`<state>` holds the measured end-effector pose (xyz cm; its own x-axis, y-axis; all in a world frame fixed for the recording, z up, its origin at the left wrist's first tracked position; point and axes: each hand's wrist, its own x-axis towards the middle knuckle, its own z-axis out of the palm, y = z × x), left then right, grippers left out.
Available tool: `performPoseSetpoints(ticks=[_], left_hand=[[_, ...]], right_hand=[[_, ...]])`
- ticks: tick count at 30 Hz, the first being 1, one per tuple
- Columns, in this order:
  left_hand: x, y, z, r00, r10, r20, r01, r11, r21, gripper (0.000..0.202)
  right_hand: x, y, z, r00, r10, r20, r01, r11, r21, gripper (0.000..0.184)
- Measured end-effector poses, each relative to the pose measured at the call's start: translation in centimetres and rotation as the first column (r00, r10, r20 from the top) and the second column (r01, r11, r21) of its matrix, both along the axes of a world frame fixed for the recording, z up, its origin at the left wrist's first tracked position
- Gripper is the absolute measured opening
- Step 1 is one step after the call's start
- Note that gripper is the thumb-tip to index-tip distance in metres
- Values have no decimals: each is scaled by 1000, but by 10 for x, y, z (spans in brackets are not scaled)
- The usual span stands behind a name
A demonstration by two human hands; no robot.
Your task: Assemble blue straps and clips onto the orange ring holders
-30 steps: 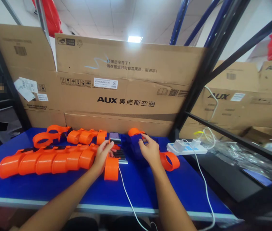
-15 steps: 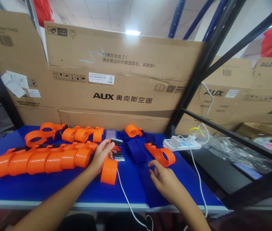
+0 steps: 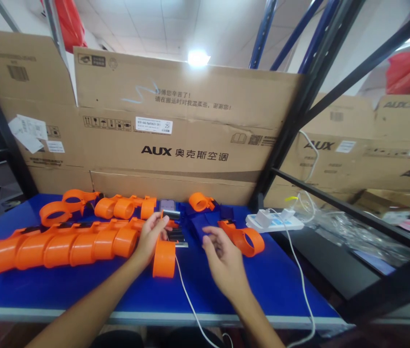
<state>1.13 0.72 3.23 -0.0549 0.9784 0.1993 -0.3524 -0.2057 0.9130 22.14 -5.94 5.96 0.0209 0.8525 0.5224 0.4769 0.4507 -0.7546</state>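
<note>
My left hand (image 3: 151, 235) is closed on an orange plastic ring part (image 3: 164, 259), its round band hanging below the fingers. Black pieces with silvery edges (image 3: 171, 215) show beside my left fingertips; their kind is unclear. My right hand (image 3: 225, 261) is in the air over the table, fingers loosely curled and thumb apart, with nothing visible in it. Just beyond its fingertips lies dark blue folded material (image 3: 198, 226). To the right of that hand sits another orange ring part (image 3: 248, 239).
A nested row of orange rings (image 3: 60, 249) lies at left, with more rings (image 3: 123, 207) behind. A phone (image 3: 168, 206) is at the back. A white power strip (image 3: 273, 221) stands at right; a white cable (image 3: 186, 285) crosses the front edge. Cardboard (image 3: 190, 125) walls the back.
My right hand has moved left and slightly up, toward the dark blue material and my left hand. My left hand keeps its hold on the orange ring part. The camera view has tilted slightly.
</note>
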Motion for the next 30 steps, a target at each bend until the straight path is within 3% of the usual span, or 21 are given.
performPoseSetpoints(ticks=[3,6,10,17,24,30], left_hand=[[-3,2,1,999,49,20,-49,999,13,48],[-5,3,2,995,77,57,-77,997,-1,48],[-5,3,3,991,64,115,-63,998,-8,45],[-5,4,-1,998,48,41,-49,998,30,42],[-4,1,-1,997,55,51,-58,997,53,44],[-1,1,-5,998,12,68,-15,999,45,44]], right_hand=[[-48,29,-2,969,71,-237,-84,995,-49,50],[-80,60,-6,875,203,-439,-262,962,-79,59],[-92,80,-13,827,391,-404,-403,913,58,63],[-73,81,-25,912,350,-212,-343,937,73,43],[-71,67,-20,979,150,-139,-136,985,102,42],[-69,60,-14,997,69,-18,-66,985,158,44]])
